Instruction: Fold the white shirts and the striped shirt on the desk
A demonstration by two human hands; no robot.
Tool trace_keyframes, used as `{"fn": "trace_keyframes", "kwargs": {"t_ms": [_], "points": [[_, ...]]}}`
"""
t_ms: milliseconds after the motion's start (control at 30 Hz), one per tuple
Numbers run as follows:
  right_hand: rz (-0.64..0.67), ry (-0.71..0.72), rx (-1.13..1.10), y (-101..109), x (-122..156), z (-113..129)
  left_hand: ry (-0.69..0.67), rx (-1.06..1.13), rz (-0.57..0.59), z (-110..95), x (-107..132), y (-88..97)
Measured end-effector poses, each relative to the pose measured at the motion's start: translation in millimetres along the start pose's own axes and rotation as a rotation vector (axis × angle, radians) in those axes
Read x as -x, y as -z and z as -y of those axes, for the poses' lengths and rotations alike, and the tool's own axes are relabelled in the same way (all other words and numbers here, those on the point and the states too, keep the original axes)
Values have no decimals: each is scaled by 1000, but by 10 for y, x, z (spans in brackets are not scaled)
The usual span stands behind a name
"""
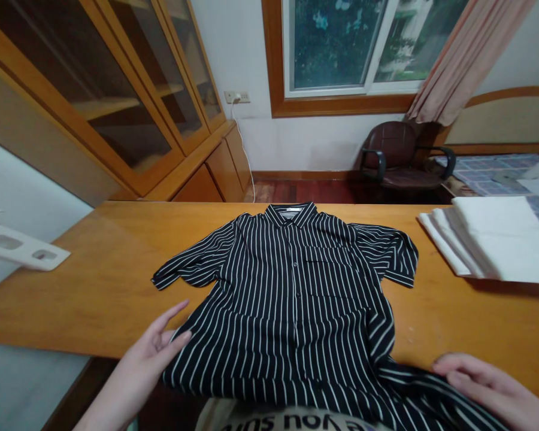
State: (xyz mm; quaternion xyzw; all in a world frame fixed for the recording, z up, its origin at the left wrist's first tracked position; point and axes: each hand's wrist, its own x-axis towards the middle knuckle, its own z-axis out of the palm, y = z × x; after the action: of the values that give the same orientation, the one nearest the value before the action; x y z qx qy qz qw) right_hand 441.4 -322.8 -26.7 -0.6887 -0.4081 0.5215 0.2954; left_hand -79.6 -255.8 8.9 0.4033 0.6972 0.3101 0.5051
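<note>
A black short-sleeved shirt [291, 299] with white stripes lies front up, its collar at the far side and its sleeves spread out. Its lower part hangs over the near table edge. My left hand [153, 347] grips the shirt's left side near the hem, thumb on top and index finger stretched out. On the other side, my right hand [489, 383] is closed on the lower right edge, pulling the cloth outward in a bunched fold. The fingertips under the cloth are hidden on both sides.
The wooden table [103, 263] carries a stack of folded white cloth or sheets [498, 233] at right. A white slotted object [27, 248] juts in at left. Beyond are a glass-door cabinet [153, 120], an office chair [393, 155], and a bed [489, 170].
</note>
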Motion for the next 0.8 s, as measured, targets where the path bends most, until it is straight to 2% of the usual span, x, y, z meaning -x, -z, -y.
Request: {"fn": "trace_keyframes", "kwargs": {"t_ms": [100,167,200,300,367,433,500,633,800], "points": [[-51,-74,-236,-21,-32,66,-67,125,-33,-11,-30,1],[-70,23,-241,-137,-74,80,-166,37,-50,46,-88,-34],[-81,100,-186,-214,-100,75,-242,-74,-56,81,-118,-70],[-155,377,151,-442,-177,27,-531,-559,0,162,-164,-257],[-173,542,459,-547,-224,-3,-703,-861,165,191,-159,-416],[-150,669,731,-607,-268,-4,-824,-1036,335,212,-146,-560],[-74,745,870,-633,-299,34,-903,-1090,400,222,-132,-660],[97,730,832,-637,-244,175,-957,-1088,414,149,-56,-703],[285,476,618,-543,30,325,-812,-1049,572,-145,147,-592]]}}
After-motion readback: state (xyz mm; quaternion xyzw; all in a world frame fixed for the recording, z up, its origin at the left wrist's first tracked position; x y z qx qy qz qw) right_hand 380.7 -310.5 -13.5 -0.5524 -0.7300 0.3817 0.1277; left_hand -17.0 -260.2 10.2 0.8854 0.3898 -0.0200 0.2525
